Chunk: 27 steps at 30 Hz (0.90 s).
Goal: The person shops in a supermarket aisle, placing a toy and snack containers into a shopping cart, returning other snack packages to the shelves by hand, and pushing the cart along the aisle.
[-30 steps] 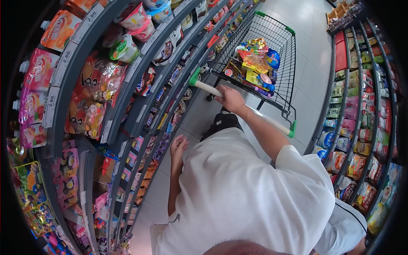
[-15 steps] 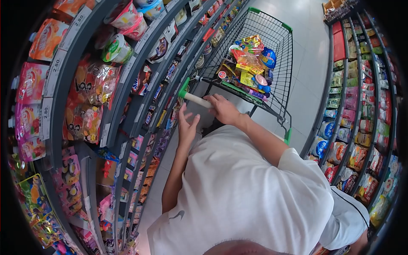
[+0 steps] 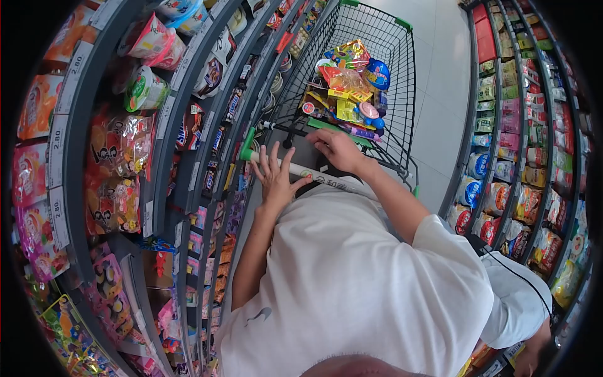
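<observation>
My left hand (image 3: 276, 179) rests with spread fingers over the left part of the cart's white push handle (image 3: 303, 171), which has green ends. My right hand (image 3: 336, 151) hovers just beyond the handle, its fingers loosely bent and nothing visible in them. In front stands the black wire shopping cart (image 3: 402, 94). Inside its basket lies a pile of packaged sweets: a red and yellow bag (image 3: 345, 80), a blue round pack (image 3: 377, 74) and a pink and blue toy-like item (image 3: 369, 112).
Close on the left runs a shelf with jelly cups (image 3: 146, 88), bagged sweets (image 3: 119, 166) and price tags (image 3: 58, 141). Another shelf of snack bags (image 3: 496, 198) lines the right. Pale floor tiles (image 3: 433, 81) lie between. Another person's pale sleeve (image 3: 512, 308) shows at lower right.
My left hand has moved from beside the handle to over it, fingers spreading. My right hand has lifted off the handle. The shelves and cart have shifted in view.
</observation>
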Tool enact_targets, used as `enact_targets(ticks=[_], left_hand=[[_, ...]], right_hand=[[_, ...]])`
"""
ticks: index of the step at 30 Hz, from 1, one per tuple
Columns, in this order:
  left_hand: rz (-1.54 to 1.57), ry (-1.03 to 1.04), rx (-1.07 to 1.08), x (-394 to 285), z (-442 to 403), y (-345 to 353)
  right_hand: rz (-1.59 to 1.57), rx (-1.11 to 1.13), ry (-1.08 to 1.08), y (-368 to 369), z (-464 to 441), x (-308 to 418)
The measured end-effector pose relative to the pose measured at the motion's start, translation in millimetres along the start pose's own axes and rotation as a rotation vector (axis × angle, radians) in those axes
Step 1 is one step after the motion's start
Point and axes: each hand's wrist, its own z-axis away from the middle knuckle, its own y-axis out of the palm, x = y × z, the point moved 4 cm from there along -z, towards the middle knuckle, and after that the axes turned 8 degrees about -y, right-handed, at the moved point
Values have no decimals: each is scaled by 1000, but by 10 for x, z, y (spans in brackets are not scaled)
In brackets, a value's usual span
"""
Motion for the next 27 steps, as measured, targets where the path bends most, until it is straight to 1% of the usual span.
enact_targets(ticks=[3,6,12,16,19,22,25,27], left_hand=[[-2,-8,9,13,-48,-5],[6,-6,-15,42,-88,-15],[-11,-8,-30,61,-245,-77],[-15,-24,-7,63,-366,-84],[-4,-29,11,55,-493,-73],[25,-22,7,31,-611,-86],[22,-31,11,-2,-726,-89],[20,-43,20,-29,-790,-92]], right_hand=[[-67,-46,64,-33,60,-180],[-22,-49,87,-59,70,-319],[94,-9,25,-127,-86,-557],[197,72,93,-173,-112,-544],[188,109,134,-137,-144,-652],[11,52,185,-134,-169,-899],[-210,60,247,-301,-169,-1105],[-323,18,366,-410,-130,-1379]])
